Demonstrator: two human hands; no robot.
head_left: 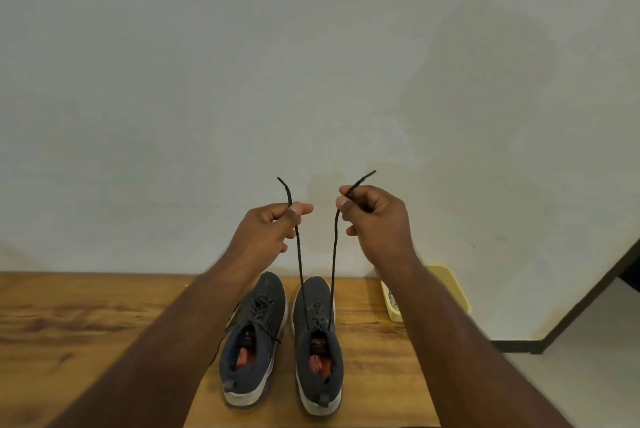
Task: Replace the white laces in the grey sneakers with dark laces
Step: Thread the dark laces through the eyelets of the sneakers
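Observation:
Two grey sneakers stand side by side on the wooden table (69,316), toes pointing at the wall. The left sneaker (254,337) carries a dark lace through its eyelets. A dark lace (334,254) threaded in the right sneaker (317,344) rises in two taut strands. My left hand (273,230) pinches the left strand near its tip, well above the shoe. My right hand (374,219) grips the other strand at the same height. Both lace tips stick up past my fingers.
A pale yellow basket (446,285) sits at the table's back right, partly hidden by my right forearm, with something white inside. A plain wall stands right behind the table. The table's right edge drops to a light floor with a dark skirting.

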